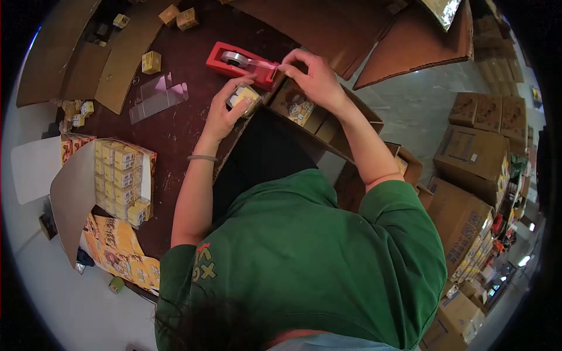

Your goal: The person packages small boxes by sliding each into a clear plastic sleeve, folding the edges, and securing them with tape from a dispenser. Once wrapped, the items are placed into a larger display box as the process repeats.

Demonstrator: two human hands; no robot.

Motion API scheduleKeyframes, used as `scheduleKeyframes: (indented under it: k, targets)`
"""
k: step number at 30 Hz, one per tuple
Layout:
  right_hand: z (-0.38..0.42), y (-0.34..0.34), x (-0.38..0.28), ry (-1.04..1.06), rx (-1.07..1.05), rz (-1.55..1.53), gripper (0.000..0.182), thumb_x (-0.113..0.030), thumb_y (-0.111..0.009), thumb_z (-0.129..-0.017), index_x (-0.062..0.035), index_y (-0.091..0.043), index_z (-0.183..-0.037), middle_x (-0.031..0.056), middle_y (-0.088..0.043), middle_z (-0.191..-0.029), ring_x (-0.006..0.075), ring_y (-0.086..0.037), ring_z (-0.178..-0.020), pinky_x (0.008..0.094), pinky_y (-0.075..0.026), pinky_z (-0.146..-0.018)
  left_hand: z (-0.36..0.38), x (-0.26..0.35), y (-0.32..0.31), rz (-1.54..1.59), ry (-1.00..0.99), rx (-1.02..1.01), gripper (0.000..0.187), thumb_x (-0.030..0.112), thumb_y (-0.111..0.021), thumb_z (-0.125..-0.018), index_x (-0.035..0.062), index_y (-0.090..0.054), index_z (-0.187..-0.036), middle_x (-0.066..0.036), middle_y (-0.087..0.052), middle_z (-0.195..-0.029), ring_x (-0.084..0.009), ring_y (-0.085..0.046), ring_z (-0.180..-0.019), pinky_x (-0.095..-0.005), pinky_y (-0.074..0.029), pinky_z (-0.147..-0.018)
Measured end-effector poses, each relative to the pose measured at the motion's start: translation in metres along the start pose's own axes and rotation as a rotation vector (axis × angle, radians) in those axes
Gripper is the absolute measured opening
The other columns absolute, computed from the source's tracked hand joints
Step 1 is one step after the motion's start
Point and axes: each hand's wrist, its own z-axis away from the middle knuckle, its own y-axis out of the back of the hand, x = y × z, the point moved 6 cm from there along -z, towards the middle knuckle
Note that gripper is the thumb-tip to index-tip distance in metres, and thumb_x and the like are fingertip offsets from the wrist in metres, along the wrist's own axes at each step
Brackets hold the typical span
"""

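My left hand (225, 110) is wrapped round a small yellow-and-white box (244, 96), close to the table's front edge. Just beyond it stands a red tape dispenser (219, 65) with a roll of clear tape (234, 58) in it. At the cutter end of the dispenser, my right hand (310, 76) pinches the free end of the tape between thumb and fingertips. A stretch of tape runs from the roll to those fingers. Below my right wrist is an open cardboard box with a printed brown box (293, 105) in it.
A carton of stacked small yellow boxes (117, 178) stands at the left of the dark red table (175, 134). Flat clear plastic packaging (158, 99) and a loose yellow box (151, 62) lie nearer the dispenser. Large brown cartons (471, 158) are piled at the right.
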Motion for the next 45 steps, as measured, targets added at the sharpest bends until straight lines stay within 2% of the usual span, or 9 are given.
scheduleKeyframes:
  k: [6, 11, 15, 24, 26, 30, 33, 39, 45]
  targets:
    - [0.012, -0.043, 0.076, -0.177, -0.059, -0.605, 0.009, -0.009, -0.064, -0.094, -0.0001, -0.065, -0.094, 0.0017, -0.067, -0.083, 0.0081, -0.06, -0.079, 0.0261, -0.049, -0.072, 0.0, 0.001, -0.001, -0.011, 0.001, 0.006, 0.04, 0.023, -0.064, -0.086, 0.0009, -0.058, -0.119, -0.01, -0.061, -0.126, -0.0186, -0.056, -0.113, -0.0325, -0.041, -0.101]
    - [0.034, -0.053, 0.104, -0.312, 0.076, -0.468, 0.011, -0.012, -0.062, -0.096, -0.0011, -0.064, -0.094, 0.0012, -0.065, -0.084, 0.009, -0.059, -0.079, 0.0259, -0.048, -0.073, -0.003, 0.001, 0.002, 0.039, -0.018, 0.021, 0.041, 0.021, -0.063, -0.087, 0.0021, -0.057, -0.123, -0.009, -0.062, -0.124, -0.0173, -0.057, -0.111, -0.0316, -0.042, -0.099]
    - [0.049, -0.069, 0.019, -0.186, -0.199, -0.883, 0.007, -0.009, -0.059, -0.096, -0.0028, -0.061, -0.097, 0.0017, -0.062, -0.089, 0.0089, -0.058, -0.082, 0.0247, -0.048, -0.078, 0.009, -0.011, -0.002, 0.097, 0.021, 0.125, 0.042, 0.027, -0.056, -0.095, 0.0035, -0.053, -0.13, -0.007, -0.06, -0.118, -0.0155, -0.057, -0.107, -0.03, -0.044, -0.095]
    - [0.046, -0.094, 0.015, -0.206, 0.065, -0.661, 0.019, -0.018, -0.07, -0.091, -0.0002, -0.064, -0.088, 0.0017, -0.065, -0.072, 0.0094, -0.061, -0.066, 0.0245, -0.049, -0.064, 0.013, -0.012, 0.001, 0.141, 0.034, 0.149, 0.037, 0.021, -0.056, -0.097, 0.0021, -0.051, -0.128, -0.008, -0.06, -0.115, -0.0143, -0.057, -0.105, -0.0281, -0.045, -0.093]
    - [0.047, -0.083, 0.005, -0.11, 0.206, -0.098, 0.028, -0.025, -0.076, -0.085, 0.0, -0.063, -0.086, 0.0071, -0.065, -0.07, 0.0165, -0.063, -0.062, 0.0279, -0.05, -0.061, 0.015, -0.015, 0.003, 0.28, 0.057, 0.215, 0.038, 0.02, -0.057, -0.095, 0.003, -0.05, -0.128, -0.008, -0.059, -0.116, -0.0169, -0.057, -0.109, -0.0299, -0.045, -0.095]
    - [0.073, -0.104, -0.008, -0.153, 0.073, -0.348, 0.051, -0.024, -0.071, -0.088, -0.0014, -0.048, -0.128, 0.0196, -0.063, -0.114, 0.0304, -0.063, -0.109, 0.0366, -0.049, -0.093, 0.042, 0.0, -0.007, 0.935, 0.062, 0.353, 0.025, 0.02, -0.051, -0.101, 0.0062, -0.05, -0.121, -0.01, -0.057, -0.119, -0.0247, -0.053, -0.121, -0.0376, -0.044, -0.103]
    - [0.066, -0.091, -0.024, -0.069, 0.002, -0.501, 0.055, -0.018, -0.072, -0.086, -0.0009, -0.047, -0.132, 0.0132, -0.061, -0.121, 0.0212, -0.058, -0.115, 0.0354, -0.046, -0.098, 0.059, 0.003, -0.004, 0.932, -0.042, 0.336, 0.027, 0.024, -0.047, -0.103, 0.0043, -0.05, -0.121, -0.013, -0.057, -0.122, -0.0279, -0.05, -0.126, -0.0418, -0.036, -0.111]
    - [0.025, -0.093, -0.056, 0.626, -0.106, 0.139, 0.066, -0.014, -0.081, -0.072, -0.0011, -0.052, -0.13, 0.0165, -0.057, -0.122, 0.0356, -0.052, -0.115, 0.0445, -0.042, -0.101, 0.033, -0.004, 0.027, 0.23, -0.034, 0.243, 0.039, 0.002, -0.057, -0.089, -0.0003, -0.049, -0.127, -0.01, -0.056, -0.122, -0.0177, -0.054, -0.115, -0.0312, -0.041, -0.102]
    - [-0.007, -0.025, -0.038, 0.396, 0.119, 0.308, 0.033, -0.032, -0.068, -0.086, -0.006, -0.067, -0.105, 0.0097, -0.061, -0.114, 0.0318, -0.054, -0.108, 0.043, -0.043, -0.095, 0.028, -0.012, 0.029, 0.222, 0.054, 0.144, 0.041, 0.009, -0.058, -0.087, 0.0003, -0.054, -0.127, -0.009, -0.061, -0.118, -0.0178, -0.058, -0.112, -0.0304, -0.044, -0.099]
